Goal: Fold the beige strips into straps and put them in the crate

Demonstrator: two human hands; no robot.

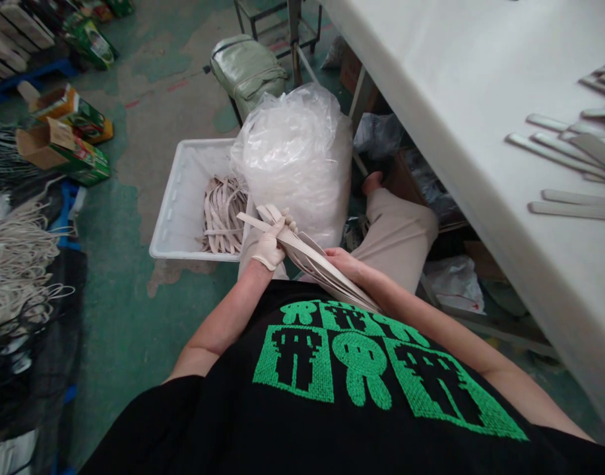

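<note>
- Above the person's lap, between the two arms, is a bundle of long, flat, beige strips (pixel 315 258); it lies slanting, with its far ends fanned a little apart.
- The left hand, in a thin whitish glove (pixel 269 248), is closed around this bundle near its far end, with the thumb across the top.
- The right hand (pixel 346 265), without glove, is at the side of the bundle, with fingers bent and touching it; how firmly it holds, one cannot tell, because the fingers are partly hidden.
- Just beyond the left hand is a white rectangular plastic bin (pixel 181 221), and inside, on its right side, lies a heap of curved beige straps (pixel 223 218).
- Against the bin stands a big, full bag of clear plastic (pixel 292 158).
- On the right is a white table (pixel 431 59), on which flat greyish strips (pixel 554 153) are scattered.
</note>
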